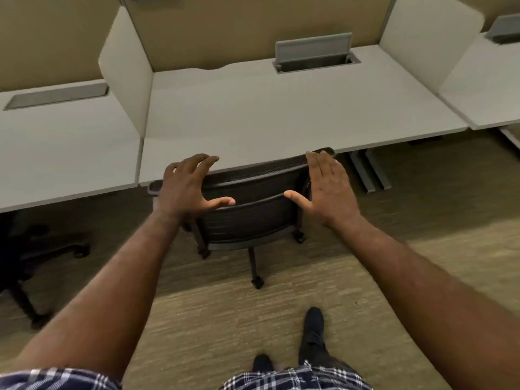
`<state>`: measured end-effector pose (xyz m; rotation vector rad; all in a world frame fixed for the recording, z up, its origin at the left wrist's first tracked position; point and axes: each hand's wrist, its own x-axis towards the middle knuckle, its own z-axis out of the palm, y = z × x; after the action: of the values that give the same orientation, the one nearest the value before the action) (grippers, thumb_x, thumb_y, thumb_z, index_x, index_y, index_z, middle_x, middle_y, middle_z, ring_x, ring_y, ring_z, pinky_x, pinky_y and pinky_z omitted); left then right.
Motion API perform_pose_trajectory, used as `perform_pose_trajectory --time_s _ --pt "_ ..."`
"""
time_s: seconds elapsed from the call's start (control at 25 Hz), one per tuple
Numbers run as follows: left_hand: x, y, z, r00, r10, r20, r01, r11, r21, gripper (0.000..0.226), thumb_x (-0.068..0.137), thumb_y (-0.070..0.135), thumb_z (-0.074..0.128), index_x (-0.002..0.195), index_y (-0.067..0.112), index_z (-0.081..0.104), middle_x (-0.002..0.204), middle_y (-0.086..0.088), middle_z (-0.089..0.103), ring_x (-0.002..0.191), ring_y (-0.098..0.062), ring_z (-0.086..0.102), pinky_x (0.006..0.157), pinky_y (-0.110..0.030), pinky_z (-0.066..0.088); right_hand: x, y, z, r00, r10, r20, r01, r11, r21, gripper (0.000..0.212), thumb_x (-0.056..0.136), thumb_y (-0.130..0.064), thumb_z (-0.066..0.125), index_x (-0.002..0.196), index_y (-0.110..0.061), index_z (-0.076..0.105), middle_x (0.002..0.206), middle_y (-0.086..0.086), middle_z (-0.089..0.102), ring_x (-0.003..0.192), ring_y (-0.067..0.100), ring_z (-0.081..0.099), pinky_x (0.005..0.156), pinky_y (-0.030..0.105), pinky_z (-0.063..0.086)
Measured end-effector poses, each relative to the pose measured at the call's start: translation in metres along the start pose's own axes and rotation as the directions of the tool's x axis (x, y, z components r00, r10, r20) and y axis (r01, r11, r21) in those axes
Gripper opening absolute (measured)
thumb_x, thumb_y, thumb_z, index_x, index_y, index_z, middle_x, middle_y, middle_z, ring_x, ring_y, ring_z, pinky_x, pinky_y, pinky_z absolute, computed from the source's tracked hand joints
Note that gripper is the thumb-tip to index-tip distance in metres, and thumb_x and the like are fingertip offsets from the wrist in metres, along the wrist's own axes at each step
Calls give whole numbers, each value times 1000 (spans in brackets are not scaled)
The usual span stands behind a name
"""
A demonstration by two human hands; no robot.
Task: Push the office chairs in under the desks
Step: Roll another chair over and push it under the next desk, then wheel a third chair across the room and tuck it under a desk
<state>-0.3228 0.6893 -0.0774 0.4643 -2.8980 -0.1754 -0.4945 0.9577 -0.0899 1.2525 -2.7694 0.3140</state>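
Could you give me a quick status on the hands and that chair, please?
Left hand open, right hand open, both spread at the backrest. Mesh office chair tucked under middle desk, backrest at its edge. Nothing blocking.

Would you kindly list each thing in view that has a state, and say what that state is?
Office chair: pushed in, backrest top at the desk edge.
Left hand: open, fingers spread, at the backrest's left side.
Right hand: open and flat, at the backrest's right side.
Middle desk's cable hatch: lid raised.
Left desk's cable hatch: shut flat.
Second chair: partly under the left desk.
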Motion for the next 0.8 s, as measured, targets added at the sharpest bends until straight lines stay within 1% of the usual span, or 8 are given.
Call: perform_pose_trajectory --time_s 0.04,0.12,0.2,0.28,0.4,0.52,0.64,0.8 --pt "1 11 3 999 51 -3 -51 999 -15 105 64 91 45 146 27 37 147 -5 44 134 -26 41 108 -51 28 -17 -3 0 1000 20 -18 -20 1000 -18 100 87 -79 27 155 -8 11 161 17 18 150 30 11 122 47 8" --pt "4 39 12 990 137 24 -136 989 -61 108 64 91 45 148 25 35 147 -5 45 134 -26 41 109 -49 27 -52 0 -2 996 85 -30 -86 995 -58 100 86 -78 25 155 -6 15 160 17 23 150 30 15 122 50 13" --pt "10 70 22 977 214 24 -211 973 -94 108 64 90 47 148 24 31 147 -4 45 135 -25 40 109 -50 27 -86 14 -8 982 186 -42 -188 979 -73 96 87 -75 29 153 -5 24 157 17 31 147 31 23 119 52 20" --pt "13 106 32 953 303 8 -300 947 -116 107 66 86 54 149 24 29 150 -3 41 139 -23 35 113 -51 24 -124 34 -15 952 299 -66 -304 947 -101 92 88 -72 34 151 -5 29 154 16 36 145 31 29 117 53 24" --pt "11 166 41 903 430 -9 -427 893 -142 105 69 81 58 151 24 28 153 -2 36 143 -21 28 117 -50 17 -184 64 -25 893 440 -96 -449 882 -143 90 88 -71 39 150 -6 31 152 14 39 143 31 32 115 55 28" --pt "3 227 50 849 529 -3 -521 835 -179 105 68 84 55 151 25 28 151 -3 40 141 -20 32 115 -47 17 -245 85 -39 819 559 -133 -574 807 -143 90 86 -70 39 149 -7 31 151 13 40 142 32 33 113 56 30" --pt "-11 288 59 786 618 23 -606 776 -174 108 66 90 50 151 26 28 150 -2 42 142 -19 32 114 -48 20 -309 101 -51 741 650 -166 -671 726 -153 90 86 -70 36 150 -7 30 153 13 38 142 33 32 115 57 26" --pt "-48 367 68 687 726 38 -708 679 -193 109 65 91 50 150 25 31 151 -1 42 142 -19 32 114 -47 20 -409 115 -61 624 758 -190 -781 613 -117 90 87 -71 30 151 -7 26 155 13 35 145 33 28 118 56 20"
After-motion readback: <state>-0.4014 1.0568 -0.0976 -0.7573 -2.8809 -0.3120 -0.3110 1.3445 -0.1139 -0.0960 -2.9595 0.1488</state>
